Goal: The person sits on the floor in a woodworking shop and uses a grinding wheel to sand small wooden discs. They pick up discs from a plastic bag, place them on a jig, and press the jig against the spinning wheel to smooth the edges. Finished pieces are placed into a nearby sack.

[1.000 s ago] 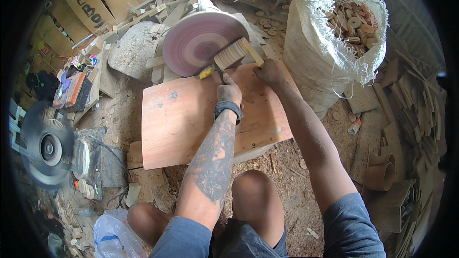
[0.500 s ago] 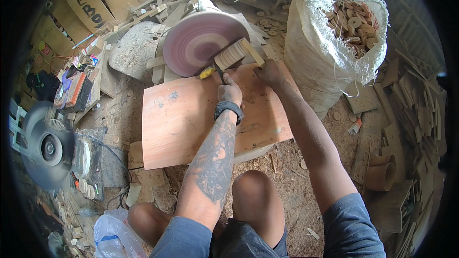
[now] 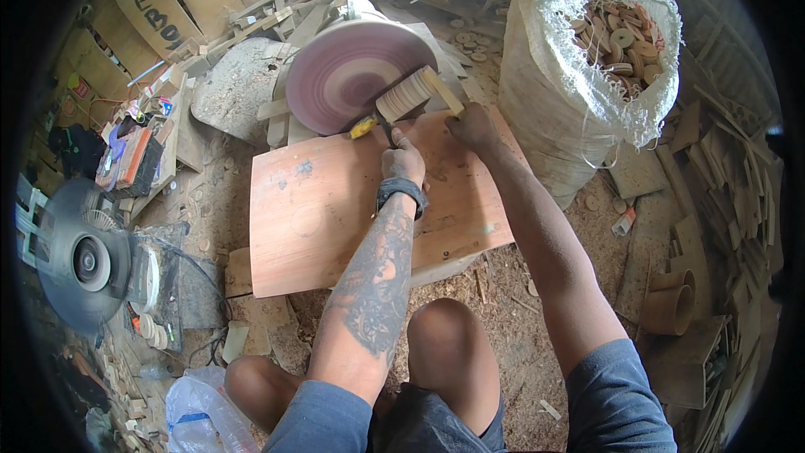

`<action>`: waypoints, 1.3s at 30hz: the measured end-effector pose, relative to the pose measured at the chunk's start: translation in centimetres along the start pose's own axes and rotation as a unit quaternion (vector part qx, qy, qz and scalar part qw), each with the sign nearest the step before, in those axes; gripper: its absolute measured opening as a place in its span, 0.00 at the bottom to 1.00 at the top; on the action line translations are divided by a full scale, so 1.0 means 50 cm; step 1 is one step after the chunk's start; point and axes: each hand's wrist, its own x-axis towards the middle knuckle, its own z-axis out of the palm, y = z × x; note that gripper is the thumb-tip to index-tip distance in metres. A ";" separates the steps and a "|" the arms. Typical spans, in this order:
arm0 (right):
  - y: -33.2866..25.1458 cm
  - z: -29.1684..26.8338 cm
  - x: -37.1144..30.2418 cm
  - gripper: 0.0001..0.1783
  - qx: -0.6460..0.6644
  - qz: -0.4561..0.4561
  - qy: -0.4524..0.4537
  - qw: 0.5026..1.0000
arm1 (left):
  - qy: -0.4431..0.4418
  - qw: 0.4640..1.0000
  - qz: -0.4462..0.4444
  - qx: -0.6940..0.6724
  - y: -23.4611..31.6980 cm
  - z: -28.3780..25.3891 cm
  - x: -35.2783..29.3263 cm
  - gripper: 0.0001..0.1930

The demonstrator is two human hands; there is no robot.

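A stack of round wooden discs [image 3: 404, 96], held on its side at a tilt, rests against the face of a large round sanding disc [image 3: 348, 75]. My left hand [image 3: 404, 159] is closed just below the stack, around a dark tool with a yellow end [image 3: 363, 126]; its full shape is hidden. To the right, my right hand [image 3: 472, 127] grips the lower end of a pale wooden strip [image 3: 443, 91], which lies across the outer end of the stack. Both hands are over a reddish wooden board [image 3: 327, 210] in front of the sanding disc.
A white woven sack [image 3: 545, 92] full of wooden discs stands at the right. A spinning fan [image 3: 88, 258] is at the left, below a cluttered shelf. Wood offcuts [image 3: 725, 193] pile up along the right, and a clear plastic bag [image 3: 201, 411] lies at the lower left.
Almost nothing differs. Both hands, the stack and the strip keep nearly the same place against the sanding disc.
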 end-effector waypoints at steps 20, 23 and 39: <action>0.007 0.001 0.004 0.20 0.014 -0.002 -0.015 1.000 | 0.010 1.000 -0.009 0.003 0.002 0.003 0.000 0.39; 0.005 -0.001 0.003 0.20 -0.014 0.011 -0.024 1.000 | 0.004 1.000 -0.002 0.002 0.000 0.002 0.002 0.38; -0.007 -0.006 -0.008 0.16 0.014 -0.002 -0.005 1.000 | -0.001 1.000 0.009 -0.017 -0.006 0.002 0.005 0.40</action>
